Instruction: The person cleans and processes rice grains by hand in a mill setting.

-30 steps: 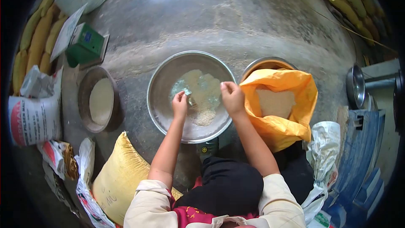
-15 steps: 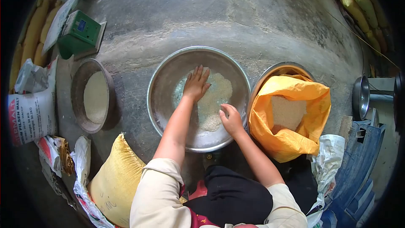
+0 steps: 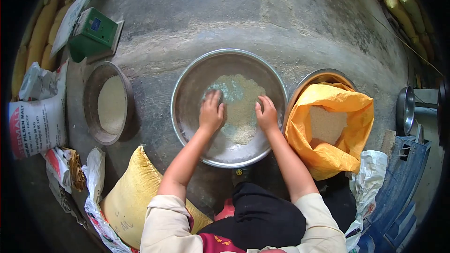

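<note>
A wide metal basin sits on the floor in front of me, with a thin spread of pale rice-like grains across its bottom. My left hand is inside the basin at the left edge of the grains, palm down, its fingers apart and slightly blurred. At the right edge of the grains is my right hand, its fingers loosely bent and the thumb held away from them. No held object shows in either hand.
To the right, an orange sack of grains stands in another basin. On the left are a dark bowl of grains, a green scale, a printed malt sack and a full yellow sack. A blue plastic piece lies far right.
My left hand has drawn back toward me from the basin's far part. My right hand has moved slightly farther in and to the right. The grains now lie more between both hands.
</note>
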Available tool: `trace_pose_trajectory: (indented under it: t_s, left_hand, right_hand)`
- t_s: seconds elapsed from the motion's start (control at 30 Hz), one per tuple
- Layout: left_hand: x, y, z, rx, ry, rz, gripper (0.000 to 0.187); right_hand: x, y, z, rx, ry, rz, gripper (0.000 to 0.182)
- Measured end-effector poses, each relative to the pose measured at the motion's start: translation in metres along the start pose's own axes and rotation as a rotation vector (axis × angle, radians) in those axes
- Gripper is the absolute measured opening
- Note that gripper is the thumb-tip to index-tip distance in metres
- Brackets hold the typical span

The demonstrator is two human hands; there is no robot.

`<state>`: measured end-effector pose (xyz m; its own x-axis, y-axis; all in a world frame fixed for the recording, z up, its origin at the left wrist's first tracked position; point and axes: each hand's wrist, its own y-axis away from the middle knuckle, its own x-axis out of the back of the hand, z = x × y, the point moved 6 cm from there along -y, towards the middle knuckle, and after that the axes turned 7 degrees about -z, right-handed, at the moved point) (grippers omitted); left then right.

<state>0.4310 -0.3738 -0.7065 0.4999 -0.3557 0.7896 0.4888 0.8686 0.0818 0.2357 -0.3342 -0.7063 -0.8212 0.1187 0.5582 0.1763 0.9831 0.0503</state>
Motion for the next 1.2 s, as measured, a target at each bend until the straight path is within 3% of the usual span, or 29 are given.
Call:
trace_pose_trajectory:
  t_s: [0.07,0.1,0.17,0.3,0.4,0.47,0.5,0.53,0.6,0.63,0.67,0.73,0.97,1.2]
  left_hand:
    - [-0.014,0.008,-0.028,0.395,-0.087,0.212,0.050]
    - [-0.025,0.008,-0.029,0.432,-0.133,0.152,0.057]
    - [-0.042,0.010,-0.020,0.464,-0.133,0.135,0.058]
    - [-0.066,0.011,-0.005,0.401,-0.030,0.153,0.055]
    - [-0.084,0.007,0.002,0.284,0.044,0.160,0.051]
    - [-0.089,0.006,0.005,0.194,0.357,0.311,0.051]
    - [-0.088,0.008,0.006,0.236,0.490,0.394,0.052]
    - [-0.092,0.007,0.006,0.239,0.489,0.393,0.052]
    - [-0.107,0.013,-0.010,0.568,1.352,0.566,0.052]
    - [-0.112,0.014,-0.002,0.593,1.547,0.624,0.048]
    - [-0.108,0.015,0.003,0.593,1.553,0.625,0.048]
    - [-0.108,0.024,0.008,0.780,1.653,0.659,0.043]
    - [-0.056,0.035,0.043,0.687,1.685,0.704,0.033]
    - [0.018,0.031,0.108,0.505,1.687,0.717,0.030]
  right_hand:
    - [-0.012,-0.007,0.007,0.035,0.194,-0.005,0.037]
    - [-0.013,-0.008,0.008,0.031,0.187,-0.009,0.037]
    - [-0.023,-0.014,0.013,-0.008,0.541,-0.152,0.050]
    - [-0.042,-0.014,0.019,0.014,0.614,-0.260,0.056]
    - [-0.062,-0.017,0.022,0.007,0.411,-0.224,0.048]
    - [-0.078,-0.008,0.018,0.000,-0.148,-0.222,0.038]
    - [-0.083,-0.001,0.019,-0.118,-0.396,-0.113,0.036]
    - [-0.086,0.001,0.016,-0.120,-0.398,-0.115,0.036]
    - [-0.098,0.012,0.035,-0.491,-0.854,-0.069,0.037]
    - [-0.105,0.018,0.041,-0.559,-1.074,0.003,0.036]
    - [-0.103,0.022,0.038,-0.558,-1.069,0.002,0.036]
    - [-0.105,0.035,0.037,-0.723,-1.417,0.050,0.034]
    - [-0.082,0.047,-0.002,-0.744,-1.526,0.090,0.031]
    - [-0.015,0.037,-0.089,-0.567,-1.542,0.006,0.030]
